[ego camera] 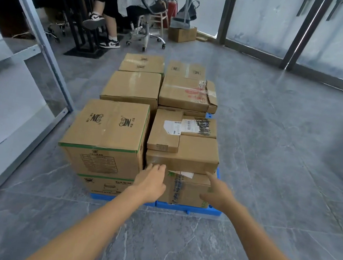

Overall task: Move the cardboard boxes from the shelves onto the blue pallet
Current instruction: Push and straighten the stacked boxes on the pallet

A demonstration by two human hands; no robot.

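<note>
The left hand (pixel 151 183), grip open, has its fingers at the near-right top box (pixel 195 154); the right hand (pixel 217 192) hovers open beside it; push evenly, squaring it over the blue pallet (pixel 187 208).

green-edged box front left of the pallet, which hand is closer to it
Left. The left hand is just right of the green-edged box; the right hand is farther right.

Blue pallet (pixel 187 208): one
Cardboard boxes (pixel 104 126) on the pallet: eleven to be told apart; two stacked near left; four near right; three in the middle row; two far
Cardboard box (pixel 182 34) off the pallet: one, far
Hands: two; left hand (pixel 151 183); right hand (pixel 217 195)
White labels (pixel 173 126): two, near right stack
Sneakers (pixel 110 43): two, far left
Chair bases on castors (pixel 146 37): two, far left
</note>
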